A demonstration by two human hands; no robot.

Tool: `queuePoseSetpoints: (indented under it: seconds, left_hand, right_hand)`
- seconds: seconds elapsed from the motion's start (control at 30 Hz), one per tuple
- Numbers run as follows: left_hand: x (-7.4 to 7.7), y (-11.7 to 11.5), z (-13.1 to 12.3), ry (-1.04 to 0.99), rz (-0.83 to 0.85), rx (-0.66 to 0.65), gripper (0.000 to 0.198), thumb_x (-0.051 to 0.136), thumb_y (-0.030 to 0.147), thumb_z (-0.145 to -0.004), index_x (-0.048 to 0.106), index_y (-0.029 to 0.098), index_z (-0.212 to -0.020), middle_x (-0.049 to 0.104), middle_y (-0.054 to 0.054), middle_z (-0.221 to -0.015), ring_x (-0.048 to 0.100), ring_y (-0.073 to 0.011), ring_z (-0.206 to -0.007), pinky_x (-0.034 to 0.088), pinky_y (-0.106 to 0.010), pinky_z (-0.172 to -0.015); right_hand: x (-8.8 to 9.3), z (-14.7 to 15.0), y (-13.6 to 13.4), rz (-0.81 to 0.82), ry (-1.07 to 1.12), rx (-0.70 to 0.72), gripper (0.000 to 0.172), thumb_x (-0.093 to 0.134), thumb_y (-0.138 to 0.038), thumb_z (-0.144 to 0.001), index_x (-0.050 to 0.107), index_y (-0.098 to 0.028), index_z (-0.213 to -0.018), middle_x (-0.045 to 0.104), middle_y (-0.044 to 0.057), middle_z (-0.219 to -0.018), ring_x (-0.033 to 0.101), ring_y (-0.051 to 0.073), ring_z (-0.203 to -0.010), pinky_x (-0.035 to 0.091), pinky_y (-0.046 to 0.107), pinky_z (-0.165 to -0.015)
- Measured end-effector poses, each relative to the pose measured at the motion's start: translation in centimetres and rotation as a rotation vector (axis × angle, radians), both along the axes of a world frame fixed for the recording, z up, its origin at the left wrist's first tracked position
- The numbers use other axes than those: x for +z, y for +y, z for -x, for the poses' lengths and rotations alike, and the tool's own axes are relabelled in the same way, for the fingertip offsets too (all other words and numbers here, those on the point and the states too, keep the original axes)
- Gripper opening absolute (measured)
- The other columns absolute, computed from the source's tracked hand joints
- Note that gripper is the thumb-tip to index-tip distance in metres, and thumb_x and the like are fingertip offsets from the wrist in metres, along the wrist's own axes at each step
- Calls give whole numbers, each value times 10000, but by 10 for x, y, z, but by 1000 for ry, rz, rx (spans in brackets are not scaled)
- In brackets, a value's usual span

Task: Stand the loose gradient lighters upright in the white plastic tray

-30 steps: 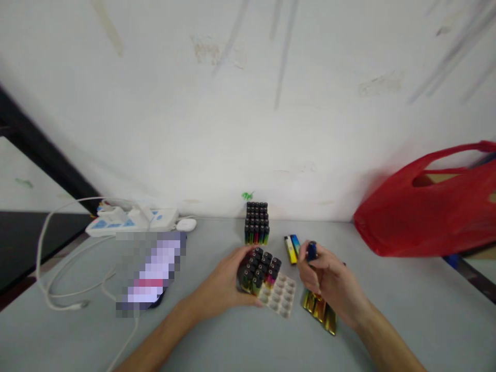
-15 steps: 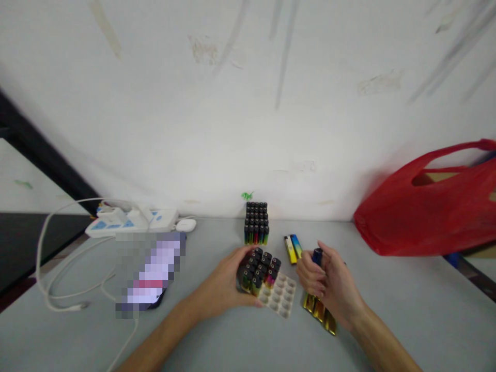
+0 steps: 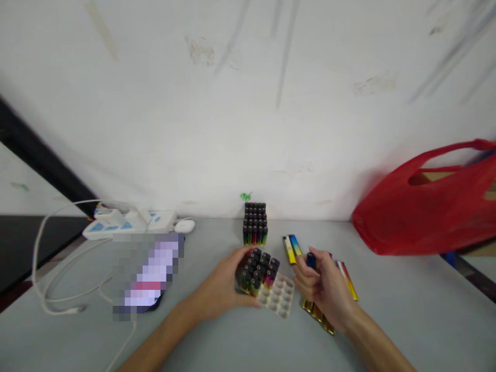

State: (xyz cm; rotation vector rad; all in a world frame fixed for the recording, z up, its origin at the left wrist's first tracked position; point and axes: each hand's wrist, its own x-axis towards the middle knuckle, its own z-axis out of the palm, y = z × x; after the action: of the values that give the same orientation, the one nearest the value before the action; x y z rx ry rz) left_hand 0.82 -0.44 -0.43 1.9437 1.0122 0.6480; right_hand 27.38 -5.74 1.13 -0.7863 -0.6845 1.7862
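My left hand (image 3: 219, 284) curls round a cluster of upright batteries (image 3: 260, 269) with black ends and coloured lower parts. They stand on the left part of a pale dimpled tray (image 3: 284, 295), whose right side shows bare round hollows. To the right of the tray, my right hand (image 3: 323, 289) has its fingers closed on one battery with a dark blue end (image 3: 310, 260), its lower part hidden in the fist. Several gold batteries (image 3: 318, 316) lie side by side below that hand, partly covered by it.
A tight block of upright black-topped batteries (image 3: 254, 222) stands near the wall. Yellow-white (image 3: 289, 250), blue-yellow (image 3: 295, 244) and red-yellow (image 3: 350, 281) batteries lie at right. A phone (image 3: 153, 274), cables and a power strip (image 3: 129, 226) are left; a red bag (image 3: 426, 212) stands far right.
My right hand has shifted a little left and down with its battery, closer to the tray. The red-yellow battery behind it now shows. My left hand stays round the cluster.
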Motion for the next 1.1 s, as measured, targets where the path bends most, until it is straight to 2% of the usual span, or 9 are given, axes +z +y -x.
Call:
queuePoseSetpoints:
  seconds: [0.37, 0.6, 1.1]
  left_hand:
    - [2, -1, 0, 12, 8, 0, 1170, 1092, 435, -601, 527, 253, -1609, 609, -155, -1612, 565, -425, -1488, 403, -563, -1308]
    - [5, -1, 0, 10, 10, 5, 1168, 1093, 469, -590, 546, 250, -1598, 618, -148, -1607, 565, -430, -1488, 405, -559, -1308]
    - [2, -1, 0, 8, 18, -1, 1171, 1091, 435, -604, 522, 250, -1611, 605, -157, -1614, 558, -427, -1494, 396, -563, -1310]
  right_hand:
    - [0, 4, -2, 15, -54, -64, 609, 740, -665, -880, 379, -251, -615, 182, -125, -564, 75, 76, -493, 85, 247, -431]
    - [6, 2, -1, -24, -76, -43, 628, 717, -710, -914, 403, -245, -631, 191, -119, -572, 80, 81, -502, 96, 238, -436]
    - [5, 1, 0, -26, -101, -46, 607, 704, -715, -926, 434, -241, -658, 214, -116, -574, 95, 87, -503, 132, 234, -438]
